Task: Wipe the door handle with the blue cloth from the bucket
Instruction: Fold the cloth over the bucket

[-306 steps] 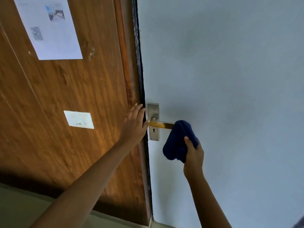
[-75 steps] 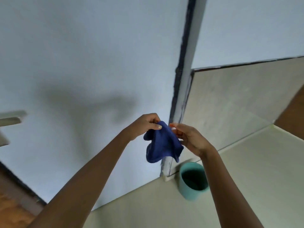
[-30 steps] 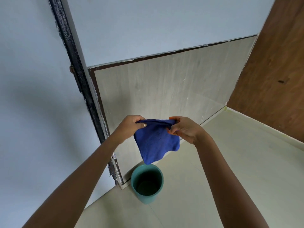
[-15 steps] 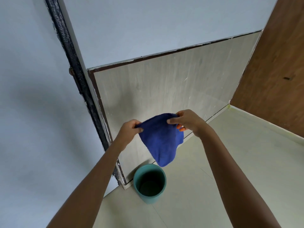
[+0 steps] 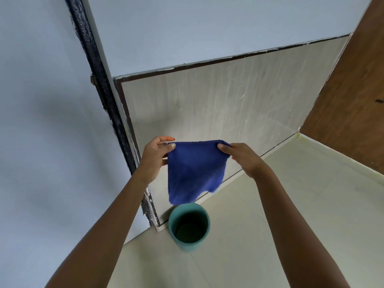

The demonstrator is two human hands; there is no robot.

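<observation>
The blue cloth [image 5: 194, 171] hangs spread out between both hands, folded along its top edge. My left hand [image 5: 154, 156] pinches its upper left corner and my right hand [image 5: 242, 156] pinches its upper right corner. Its lower tip hangs just above the teal bucket [image 5: 189, 225], which stands on the floor and looks dark inside. The door handle is out of view.
The pale door [image 5: 41, 121] fills the left side, with a black door frame edge [image 5: 108, 104] running down to the floor beside the bucket. A beige tiled wall panel [image 5: 228, 104] stands behind. A brown wooden surface [image 5: 353, 100] closes the right. Cream floor tiles [image 5: 291, 204] lie below.
The bunched cloth has been pulled flat and taut between both hands, which moved apart. Ten seconds ago the right hand held it on the door handle; the view has since turned to the bucket.
</observation>
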